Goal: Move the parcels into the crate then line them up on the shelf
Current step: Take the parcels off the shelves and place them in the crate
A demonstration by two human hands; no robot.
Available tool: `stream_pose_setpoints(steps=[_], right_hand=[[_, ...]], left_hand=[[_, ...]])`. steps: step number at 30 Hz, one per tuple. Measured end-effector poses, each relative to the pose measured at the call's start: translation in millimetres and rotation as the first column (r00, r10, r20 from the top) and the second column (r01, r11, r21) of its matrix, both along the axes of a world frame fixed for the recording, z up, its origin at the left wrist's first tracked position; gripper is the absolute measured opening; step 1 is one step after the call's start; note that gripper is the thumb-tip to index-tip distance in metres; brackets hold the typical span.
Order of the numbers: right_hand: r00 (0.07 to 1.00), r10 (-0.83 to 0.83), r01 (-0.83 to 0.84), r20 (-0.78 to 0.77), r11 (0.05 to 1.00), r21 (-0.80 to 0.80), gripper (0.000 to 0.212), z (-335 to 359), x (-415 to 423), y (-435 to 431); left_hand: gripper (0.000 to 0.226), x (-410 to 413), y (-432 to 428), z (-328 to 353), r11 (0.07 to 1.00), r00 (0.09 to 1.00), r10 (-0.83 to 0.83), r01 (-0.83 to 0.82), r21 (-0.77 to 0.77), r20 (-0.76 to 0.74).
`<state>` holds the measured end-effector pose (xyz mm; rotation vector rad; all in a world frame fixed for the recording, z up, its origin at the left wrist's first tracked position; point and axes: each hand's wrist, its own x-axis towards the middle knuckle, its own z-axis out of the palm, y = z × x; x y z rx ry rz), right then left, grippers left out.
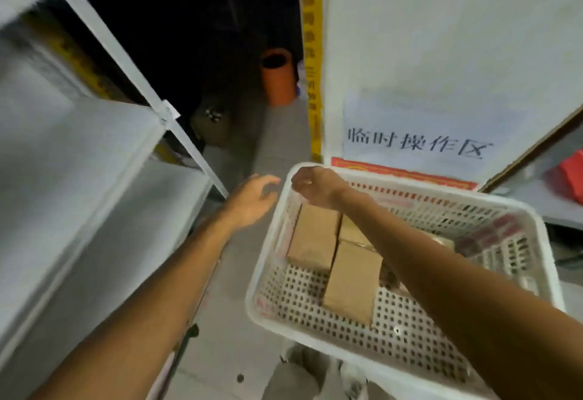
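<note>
The parcels (pixel 315 237) lie flat in the crate (pixel 255 283), which sits beside the shelf (pixel 94 153) for unloading. The right hand (pixel 315 186) curls over the crate's far corner rim, probably steadying it; the left hand (pixel 252 200) hovers just beside it, fingers loosely spread. The right forearm hides some parcels; blur smears the shelf

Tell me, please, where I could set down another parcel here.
The shelf boards on the left are bare. In the crate, perforated floor lies free along the near wall; its far-left corner is crowded with parcels.
</note>
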<state>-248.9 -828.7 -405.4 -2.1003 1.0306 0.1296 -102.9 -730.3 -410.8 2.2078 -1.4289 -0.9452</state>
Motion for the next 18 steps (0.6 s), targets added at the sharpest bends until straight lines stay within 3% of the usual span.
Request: stream_pose_setpoints(steps=[3, 10, 13, 18], right_hand=[[0.985, 0.159, -0.151, 0.061, 0.982, -0.116, 0.037, 62, 36, 3], [0.857, 0.409, -0.391, 0.314, 0.912, -0.121, 0.055, 155, 88, 58], [0.781, 0.492, -0.499, 0.385, 0.862, -0.091, 0.056, 184, 112, 94], [0.641, 0.562, -0.636, 0.523, 0.770, -0.048, 0.060, 233, 153, 173]], left_hand=[[0.037, 25, 31, 63, 0.997, 0.976, 0.072, -0.064, -0.047, 0.206], [0.040, 48, 126, 168, 0.908, 0.861, 0.412, -0.364, -0.207, 0.297], [0.042, 54, 181, 201, 0.808, 0.759, 0.583, -0.505, -0.304, 0.288], [0.043, 56, 271, 251, 0.579, 0.583, 0.799, -0.675, -0.457, 0.150]])
